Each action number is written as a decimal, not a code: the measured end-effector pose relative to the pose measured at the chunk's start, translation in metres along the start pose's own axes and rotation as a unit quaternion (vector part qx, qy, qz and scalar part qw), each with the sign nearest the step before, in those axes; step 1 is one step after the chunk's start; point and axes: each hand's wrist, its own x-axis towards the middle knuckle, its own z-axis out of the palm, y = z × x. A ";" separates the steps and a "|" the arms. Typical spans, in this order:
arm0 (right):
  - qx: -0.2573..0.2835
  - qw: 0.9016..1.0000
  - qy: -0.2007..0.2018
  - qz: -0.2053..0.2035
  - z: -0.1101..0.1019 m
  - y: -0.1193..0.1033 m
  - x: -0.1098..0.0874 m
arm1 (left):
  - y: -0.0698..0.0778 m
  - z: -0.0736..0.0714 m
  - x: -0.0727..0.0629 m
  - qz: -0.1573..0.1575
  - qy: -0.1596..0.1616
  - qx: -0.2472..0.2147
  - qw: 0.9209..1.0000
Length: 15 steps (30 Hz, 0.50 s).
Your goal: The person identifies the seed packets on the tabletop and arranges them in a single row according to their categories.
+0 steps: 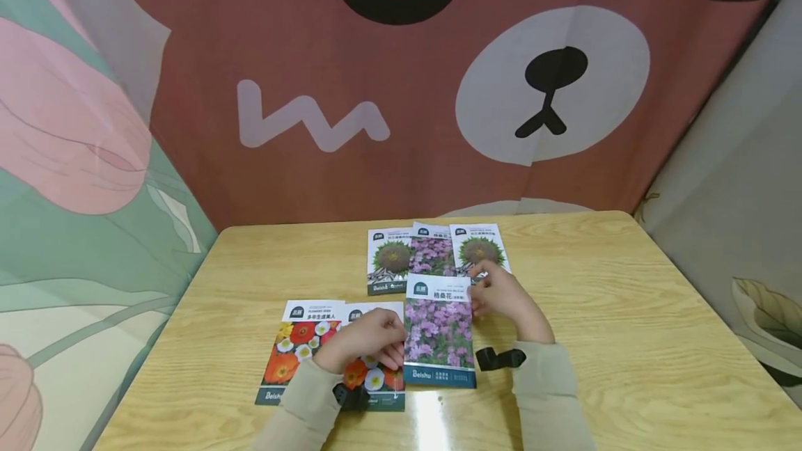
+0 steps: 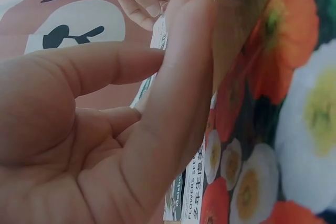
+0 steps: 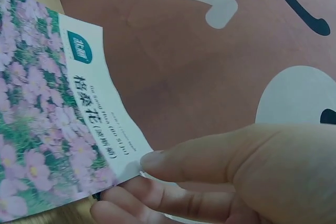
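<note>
My right hand (image 1: 504,298) pinches the upper right corner of a seed packet (image 1: 438,329) with pink-purple flowers. In the right wrist view, the thumb lies on the white top strip of this packet (image 3: 89,114), with fingers behind it. My left hand (image 1: 370,336) is over a poppy seed packet (image 1: 391,381), its fingertips close to the purple packet's left edge. In the left wrist view, the left hand (image 2: 121,108) has loosely bent fingers; whether they touch the purple packet is hard to tell. Another poppy packet (image 1: 282,360) lies partly under the left forearm.
Behind lie two green-and-brown flower seed packets (image 1: 387,259) (image 1: 481,249), with another purple-flower packet (image 1: 432,252) between them, overlapping. They rest on a wood-grain table (image 1: 626,339). A cloth with a cartoon bear (image 1: 407,179) hangs along the table's far edge.
</note>
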 end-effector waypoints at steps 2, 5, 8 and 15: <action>-0.004 1.000 0.000 0.006 0.001 0.001 -0.001 | -0.001 0.002 0.000 -0.006 -0.003 0.003 1.000; -0.010 1.000 -0.002 0.009 0.002 0.002 -0.001 | -0.001 0.005 -0.001 -0.012 -0.003 0.010 1.000; -0.015 1.000 -0.005 0.010 0.004 0.003 0.000 | -0.002 0.008 -0.001 -0.018 0.000 0.019 1.000; -0.026 0.999 -0.015 0.015 0.008 0.004 0.000 | -0.003 0.009 -0.003 -0.026 0.000 0.031 0.999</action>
